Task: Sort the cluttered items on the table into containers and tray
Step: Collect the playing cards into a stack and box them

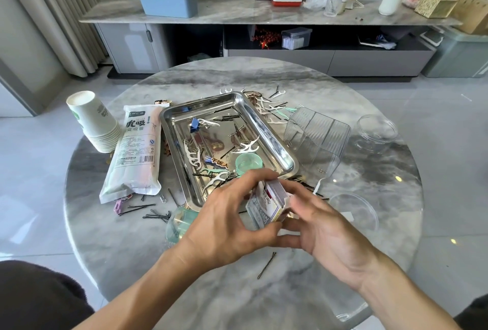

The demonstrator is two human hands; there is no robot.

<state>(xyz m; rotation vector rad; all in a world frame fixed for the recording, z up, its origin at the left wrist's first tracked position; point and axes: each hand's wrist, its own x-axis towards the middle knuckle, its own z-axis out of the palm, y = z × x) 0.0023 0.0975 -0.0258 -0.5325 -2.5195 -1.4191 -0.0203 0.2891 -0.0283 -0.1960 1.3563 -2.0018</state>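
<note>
Both my hands hold a small printed card box [265, 208] above the near edge of the steel tray [277, 145]. My left hand [227, 221] grips its left side and bottom, fingers curled over the top. My right hand [324, 229] pinches its right end. The tray holds floss picks, hairpins, paper clips, a blue binder clip [194, 124] and a green lid [248, 164]. A clear ribbed container [317, 139] lies tipped to the tray's right. A clear jar [376, 133] lies on its side farther right, and a clear lid [355, 209] rests near my right hand.
A stack of paper cups [92, 121] and a bag of straws [137, 150] lie left of the tray. Hairpins [155, 215] and a green-tinted jar [179, 224] sit by my left wrist, one hairpin [266, 265] near the table's front. Floss picks [272, 110] are scattered behind the tray.
</note>
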